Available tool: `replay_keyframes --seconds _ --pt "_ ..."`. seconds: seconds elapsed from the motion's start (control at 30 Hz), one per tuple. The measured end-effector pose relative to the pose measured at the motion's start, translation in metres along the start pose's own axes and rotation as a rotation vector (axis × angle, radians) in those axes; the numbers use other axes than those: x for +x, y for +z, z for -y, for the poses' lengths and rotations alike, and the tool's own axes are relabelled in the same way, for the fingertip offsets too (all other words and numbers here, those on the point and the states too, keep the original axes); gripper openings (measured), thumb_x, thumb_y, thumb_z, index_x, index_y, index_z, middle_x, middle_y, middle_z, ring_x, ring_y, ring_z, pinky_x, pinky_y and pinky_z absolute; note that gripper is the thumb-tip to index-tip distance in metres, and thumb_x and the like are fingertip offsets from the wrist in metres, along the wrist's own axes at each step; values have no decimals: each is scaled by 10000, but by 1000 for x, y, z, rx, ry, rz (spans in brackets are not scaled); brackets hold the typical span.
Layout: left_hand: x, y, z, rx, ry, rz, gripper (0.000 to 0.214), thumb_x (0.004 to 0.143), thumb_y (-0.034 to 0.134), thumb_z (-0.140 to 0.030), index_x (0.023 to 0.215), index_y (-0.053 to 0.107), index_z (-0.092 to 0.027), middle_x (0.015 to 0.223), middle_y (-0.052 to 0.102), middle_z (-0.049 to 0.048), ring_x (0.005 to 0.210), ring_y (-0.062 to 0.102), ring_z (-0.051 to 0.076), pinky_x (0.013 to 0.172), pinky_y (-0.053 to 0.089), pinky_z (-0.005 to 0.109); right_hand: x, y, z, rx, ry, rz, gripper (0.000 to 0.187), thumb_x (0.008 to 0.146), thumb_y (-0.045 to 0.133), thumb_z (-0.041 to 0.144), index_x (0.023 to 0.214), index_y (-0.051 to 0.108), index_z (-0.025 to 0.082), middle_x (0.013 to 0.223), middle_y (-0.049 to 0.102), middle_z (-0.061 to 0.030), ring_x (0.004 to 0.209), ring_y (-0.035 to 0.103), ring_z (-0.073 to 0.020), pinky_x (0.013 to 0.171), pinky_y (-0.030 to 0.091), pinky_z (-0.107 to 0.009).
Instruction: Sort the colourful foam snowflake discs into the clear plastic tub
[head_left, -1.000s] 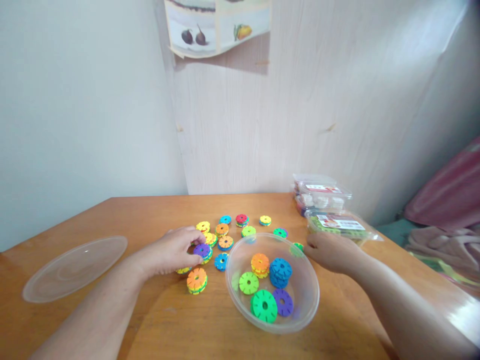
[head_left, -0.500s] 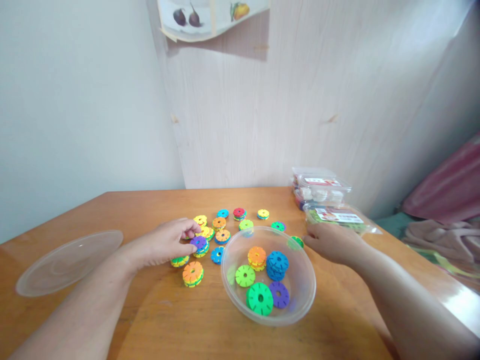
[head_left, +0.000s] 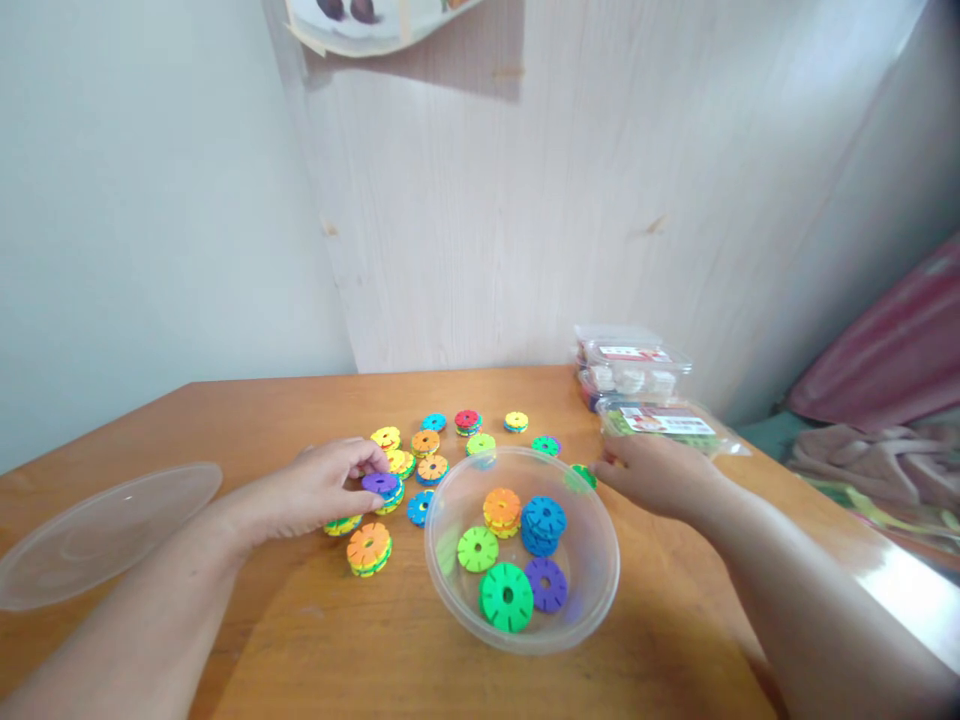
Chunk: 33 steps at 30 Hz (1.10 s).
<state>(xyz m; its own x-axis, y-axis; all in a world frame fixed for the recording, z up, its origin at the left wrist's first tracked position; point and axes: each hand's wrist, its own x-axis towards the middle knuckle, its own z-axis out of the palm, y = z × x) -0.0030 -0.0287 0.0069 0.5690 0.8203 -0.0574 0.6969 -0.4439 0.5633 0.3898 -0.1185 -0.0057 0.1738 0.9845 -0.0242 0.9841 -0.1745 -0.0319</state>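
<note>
My left hand (head_left: 322, 485) pinches a purple notched plastic disc (head_left: 381, 484) between thumb and fingers. That disc tilts over a short stack with blue and yellow edges. My right hand (head_left: 652, 474) is curled beyond the bowl's right side, its fingertips closed at the edge of a green disc (head_left: 583, 478). The bowl's rim partly overlaps this disc. Between my arms stands a clear plastic bowl (head_left: 611, 600). Inside lie a green disc (head_left: 506, 597), a purple disc (head_left: 546, 584), a lime disc (head_left: 478, 549), an orange-topped stack (head_left: 502, 510) and a blue stack (head_left: 543, 524).
Several small disc stacks, including an orange-topped one (head_left: 369, 547) and a red-topped one (head_left: 468, 421), spread across the wooden table (head_left: 315, 650). A clear lid (head_left: 112, 535) lies at left. Packed food boxes (head_left: 634, 370) stand at the back right, near cloths (head_left: 862, 465).
The view has shifted, so most things sit a little further left. The purple disc at my left hand now tilts more. My right hand remains at the green disc.
</note>
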Motion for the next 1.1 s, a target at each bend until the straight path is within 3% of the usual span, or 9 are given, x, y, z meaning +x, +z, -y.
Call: replay_keyframes --seconds 0.2,0.4,0.5,0.67,0.77,0.87,1.1 --pt "1 -4 2 19 49 5 324 782 625 -488 948 683 -217 982 694 59 908 645 228 823 508 341 -1 -1 2 12 -6 10 387 890 453 508 931 716 228 995 716 -114 936 647 -300 705 411 -362" --pt "4 -12 5 203 104 -172 402 864 502 -535 924 742 -219 911 682 53 876 640 216 810 491 318 -1 0 1 3 1 19 365 897 461 480 932 715 220 987 714 -124 911 649 -295 698 410 -356" --pt "3 -13 -2 122 93 -282 415 851 518 -548 957 738 -212 938 696 56 922 643 231 844 489 338 1 2 -3 -26 -13 50 316 893 451 374 867 706 190 958 717 -135 861 653 -284 665 402 -345" --pt "-1 -11 -21 -228 17 -424 404 820 608 -543 1027 677 -203 1037 723 61 933 663 222 834 519 346 3 5 -7 1 -110 202 299 873 465 305 793 705 146 915 720 -159 784 657 -249 624 408 -319" --pt "-3 -11 -37 -338 28 -464 374 805 652 -518 1014 663 -208 1046 728 56 937 665 206 827 525 323 3 5 -6 -36 -168 281 182 801 562 234 739 710 149 861 720 -146 796 659 -258 649 430 -321" --pt "-4 -12 -61 -390 32 -389 352 820 641 -509 999 669 -208 988 736 49 891 668 195 798 531 314 4 4 -3 -87 -261 296 96 717 626 147 717 721 160 915 728 -142 904 652 -287 747 443 -341" --pt "2 -4 -139 -360 44 -179 282 802 644 -474 899 684 -212 887 732 33 765 656 178 667 510 285 10 7 -2 -10 -128 264 308 857 500 290 958 745 132 1080 711 -181 942 666 -294 759 467 -357"
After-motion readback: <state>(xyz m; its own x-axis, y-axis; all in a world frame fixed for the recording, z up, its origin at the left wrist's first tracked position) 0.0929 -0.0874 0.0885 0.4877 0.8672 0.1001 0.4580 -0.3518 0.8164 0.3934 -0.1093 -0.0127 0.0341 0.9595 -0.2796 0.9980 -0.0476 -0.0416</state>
